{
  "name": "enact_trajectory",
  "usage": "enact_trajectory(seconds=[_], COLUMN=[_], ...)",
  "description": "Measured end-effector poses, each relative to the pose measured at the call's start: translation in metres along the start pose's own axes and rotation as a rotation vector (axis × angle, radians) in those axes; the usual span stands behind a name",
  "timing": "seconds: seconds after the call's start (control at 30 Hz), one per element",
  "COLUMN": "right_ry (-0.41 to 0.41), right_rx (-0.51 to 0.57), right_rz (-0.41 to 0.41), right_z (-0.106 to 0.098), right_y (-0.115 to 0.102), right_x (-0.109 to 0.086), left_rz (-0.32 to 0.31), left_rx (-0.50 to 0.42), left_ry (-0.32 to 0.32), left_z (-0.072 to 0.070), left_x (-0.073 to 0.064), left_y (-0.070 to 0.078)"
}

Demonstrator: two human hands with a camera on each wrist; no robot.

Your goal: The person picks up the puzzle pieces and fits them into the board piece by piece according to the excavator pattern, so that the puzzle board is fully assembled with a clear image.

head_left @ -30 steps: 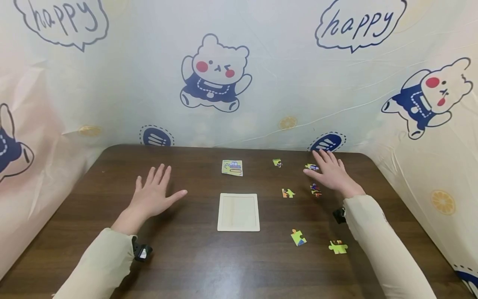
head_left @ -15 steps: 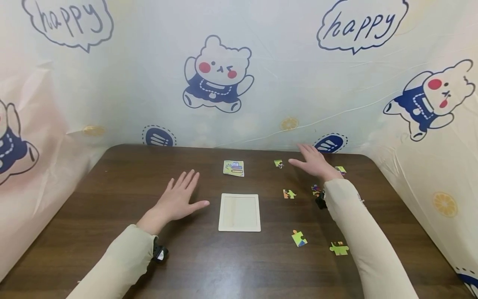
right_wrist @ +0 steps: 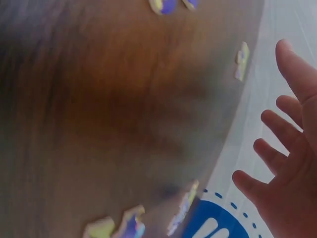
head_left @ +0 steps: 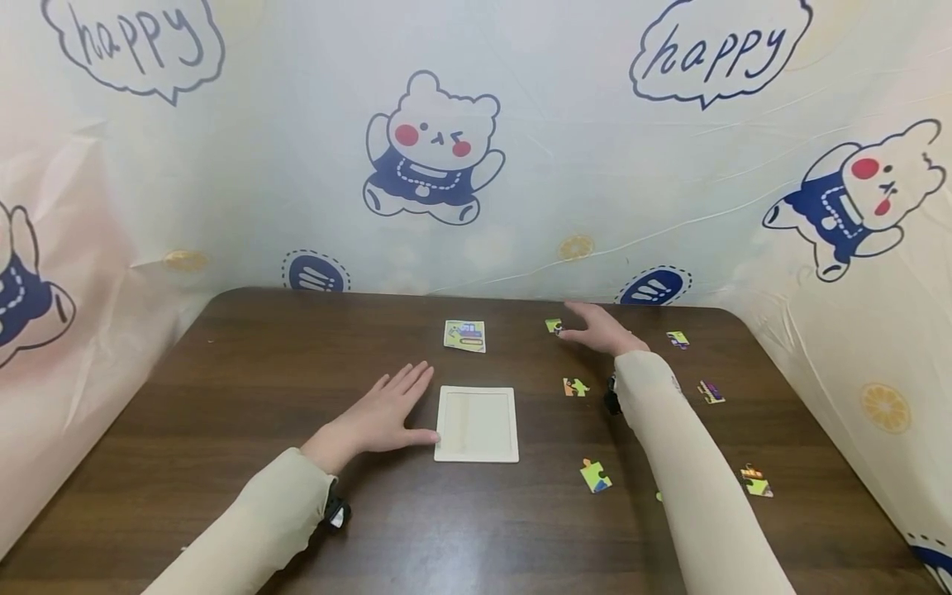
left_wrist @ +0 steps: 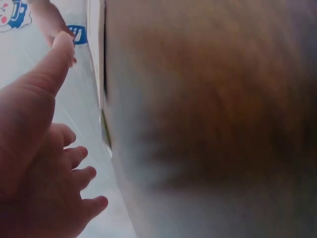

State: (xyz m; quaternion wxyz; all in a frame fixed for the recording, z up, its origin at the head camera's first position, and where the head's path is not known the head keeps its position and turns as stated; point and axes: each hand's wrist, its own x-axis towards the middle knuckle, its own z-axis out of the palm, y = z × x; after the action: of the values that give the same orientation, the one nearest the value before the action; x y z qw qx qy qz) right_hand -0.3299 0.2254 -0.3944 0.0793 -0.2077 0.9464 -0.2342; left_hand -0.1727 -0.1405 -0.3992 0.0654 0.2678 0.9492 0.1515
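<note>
My left hand (head_left: 375, 416) is spread with its thumb tip right at the left edge of a square white puzzle tray (head_left: 491, 426), whose inside shows plain. My right hand (head_left: 601, 329) reaches over the back right of the table, its thumb tip beside a green jigsaw piece (head_left: 553, 325). In the right wrist view its fingers are straight and apart, with nothing between them. Closer in lie an orange-and-green piece (head_left: 576, 387) and a green piece (head_left: 595, 477). One more green piece is mostly hidden under the right sleeve.
A small picture card (head_left: 464, 336) showing a vehicle lies behind the tray. Right of the right arm are a yellow-green piece (head_left: 678, 340), a purple piece (head_left: 711, 392) and a green-and-orange piece (head_left: 756, 481). A printed curtain (head_left: 535, 207) closes off the table's back and sides.
My left hand has moved right, up to the tray. My right hand has swept left across the back, from the far-right pieces to the back green piece. The pieces appear unmoved.
</note>
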Motion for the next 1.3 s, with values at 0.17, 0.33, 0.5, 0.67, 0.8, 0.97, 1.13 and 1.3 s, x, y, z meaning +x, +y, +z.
enact_trajectory(seconds=[0.17,0.33,0.5,0.67,0.8,0.97,1.13,1.3], right_ry=[-0.009,-0.029,-0.033,-0.020,-0.002,0.021,0.043,0.056], right_rx=[-0.008,-0.056,-0.108,-0.156,-0.189,-0.219,-0.233,-0.229], right_rz=[-0.008,-0.015,0.039,0.077,0.080,0.086,0.099,0.109], right_z=[0.009,0.016,0.020,0.020,0.021,0.021,0.021,0.021], right_y=[-0.003,-0.005,-0.006,-0.007,-0.008,-0.010,-0.012,-0.014], right_x=[0.008,0.013,0.014,0.016,0.017,0.017,0.017,0.017], left_rz=[0.032,0.028,0.008,0.008,0.003,0.000,-0.002,-0.002], left_rx=[-0.008,-0.017,0.011,0.023,0.034,0.044,0.055,0.057], left_ry=[-0.065,-0.139,-0.177,-0.181,-0.185,-0.188,-0.192,-0.193], left_z=[0.002,0.004,0.007,0.006,0.004,0.002,0.002,0.001], left_x=[0.003,0.005,0.006,0.007,0.006,0.005,0.005,0.005], left_y=[0.005,0.009,0.010,0.012,0.015,0.017,0.018,0.018])
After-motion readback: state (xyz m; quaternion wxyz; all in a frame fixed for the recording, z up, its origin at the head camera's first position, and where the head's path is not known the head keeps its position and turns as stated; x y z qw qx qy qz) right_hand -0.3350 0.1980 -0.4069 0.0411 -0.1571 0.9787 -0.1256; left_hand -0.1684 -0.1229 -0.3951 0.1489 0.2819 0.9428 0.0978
